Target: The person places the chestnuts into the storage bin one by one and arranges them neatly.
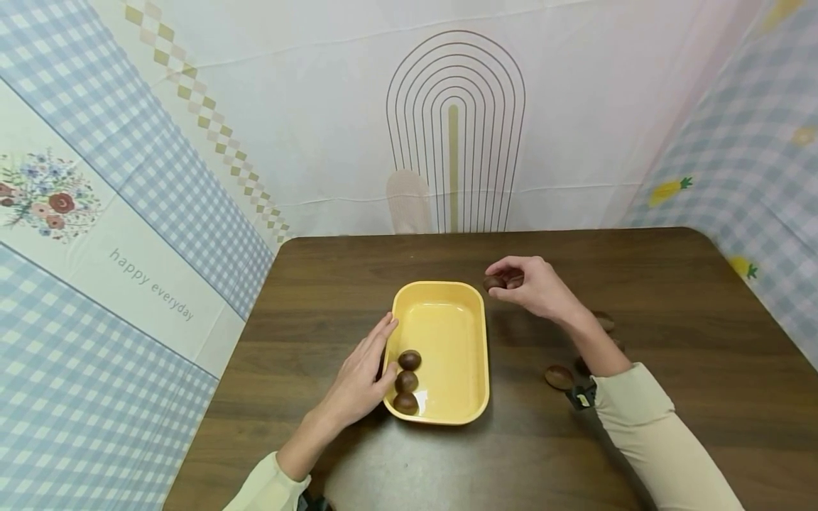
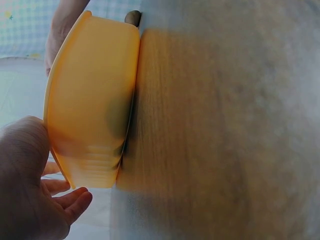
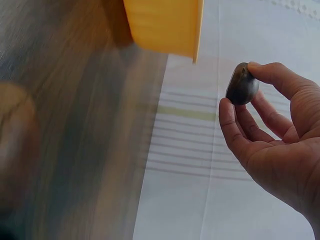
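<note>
My right hand (image 1: 533, 284) pinches a smooth dark brown oval nut-like piece (image 3: 243, 85) between thumb and fingertips, above the table just off the far right corner of a yellow tray (image 1: 483, 355). Inside that tray, three similar brown pieces (image 1: 406, 382) lie in a row along the left wall. My left hand (image 1: 361, 372) rests at the tray's left rim, fingers fairly straight along it and the thumb reaching over the edge beside the pieces. In the left wrist view, the fingers (image 2: 75, 202) lie at the tray's end.
More brown oval pieces (image 1: 559, 377) lie on the dark wooden table (image 1: 332, 262) at the right, some partly hidden under my right forearm. A patterned cloth (image 1: 319, 128) hangs behind the table's far edge, with blue checked cloth (image 1: 160, 177) at the left.
</note>
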`<state>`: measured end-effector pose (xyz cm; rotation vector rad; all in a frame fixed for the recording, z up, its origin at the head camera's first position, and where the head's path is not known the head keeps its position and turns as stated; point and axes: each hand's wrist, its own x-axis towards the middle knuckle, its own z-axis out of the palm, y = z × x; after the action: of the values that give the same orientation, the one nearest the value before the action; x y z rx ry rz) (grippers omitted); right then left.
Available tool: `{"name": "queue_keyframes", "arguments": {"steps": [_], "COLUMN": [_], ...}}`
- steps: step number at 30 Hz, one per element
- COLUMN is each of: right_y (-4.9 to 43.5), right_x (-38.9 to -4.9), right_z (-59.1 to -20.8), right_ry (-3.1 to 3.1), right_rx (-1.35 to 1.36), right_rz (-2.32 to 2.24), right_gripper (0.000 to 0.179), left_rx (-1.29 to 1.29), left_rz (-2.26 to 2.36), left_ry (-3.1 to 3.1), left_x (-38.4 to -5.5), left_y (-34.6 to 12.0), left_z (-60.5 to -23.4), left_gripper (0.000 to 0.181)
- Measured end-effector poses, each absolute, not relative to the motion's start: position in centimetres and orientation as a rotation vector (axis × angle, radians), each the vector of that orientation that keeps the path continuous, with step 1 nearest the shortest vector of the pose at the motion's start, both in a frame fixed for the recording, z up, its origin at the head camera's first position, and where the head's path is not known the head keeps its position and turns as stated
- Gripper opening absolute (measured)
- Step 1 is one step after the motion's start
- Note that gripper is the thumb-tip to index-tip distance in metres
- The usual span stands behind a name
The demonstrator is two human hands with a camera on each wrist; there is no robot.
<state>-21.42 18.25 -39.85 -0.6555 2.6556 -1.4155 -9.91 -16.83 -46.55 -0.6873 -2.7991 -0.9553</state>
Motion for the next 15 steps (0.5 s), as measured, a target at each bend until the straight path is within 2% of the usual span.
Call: {"name": "queue_keyframes", "arguments": {"steps": [15], "right_y": [12.8], "right_x": [-22.0], "right_z": [-40.9], "right_ry": [2.613], "right_rx": [-0.726], "right_rz": [-1.385], "right_gripper": [0.026], "left_rx": [-0.675], "left_rz": [-0.958], "left_ry": [-2.8], "left_x": [-10.0], "left_y": [-16.9], "left_z": [-46.8], "left_gripper": [0.072]}}
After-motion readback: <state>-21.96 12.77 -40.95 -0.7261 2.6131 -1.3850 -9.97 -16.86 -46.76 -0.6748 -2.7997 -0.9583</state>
